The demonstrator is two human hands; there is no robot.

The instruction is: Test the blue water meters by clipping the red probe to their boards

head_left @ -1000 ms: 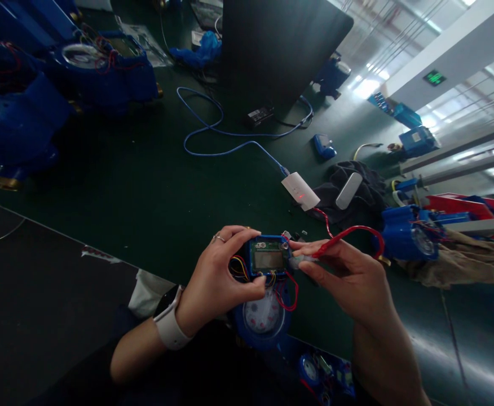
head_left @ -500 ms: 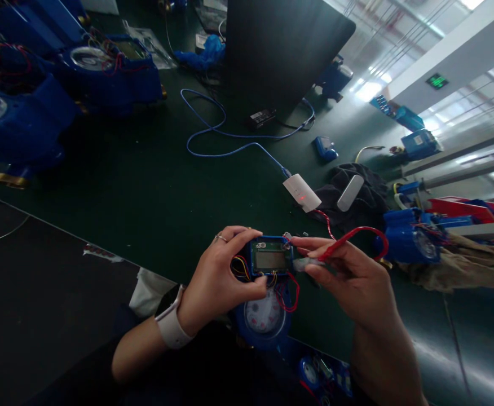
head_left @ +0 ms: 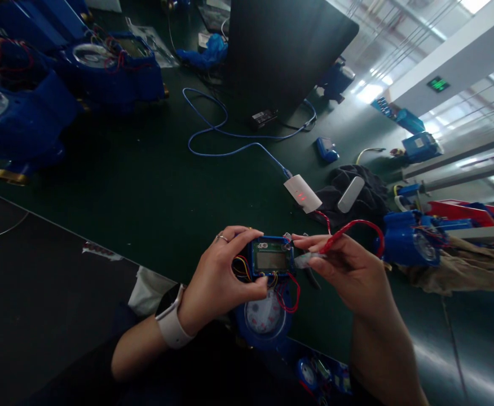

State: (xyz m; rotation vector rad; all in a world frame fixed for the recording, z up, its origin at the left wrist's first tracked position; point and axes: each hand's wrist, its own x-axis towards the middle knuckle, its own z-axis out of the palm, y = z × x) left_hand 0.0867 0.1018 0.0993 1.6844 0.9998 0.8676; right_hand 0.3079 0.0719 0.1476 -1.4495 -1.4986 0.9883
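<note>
My left hand is closed around a blue-framed display module, with thumb and fingers at its lower and upper edges. The module has a green circuit board, a grey screen, and yellow, black and red wires. Below it is the round dial of a blue water meter. Between the fingers of my right hand is a pale, wrapped probe end on a red cable. Its tip meets or nearly meets the module's right edge; I cannot tell which.
A white box with red lights joins a blue USB cable and red wires. Dark pliers lie partly behind my right hand. Blue meters stand at left; a dark monitor stands at the back. A cloth lies at right.
More red lights show on the white box. My right hand has shifted slightly, uncovering more of the pliers. The left hand keeps the same hold.
</note>
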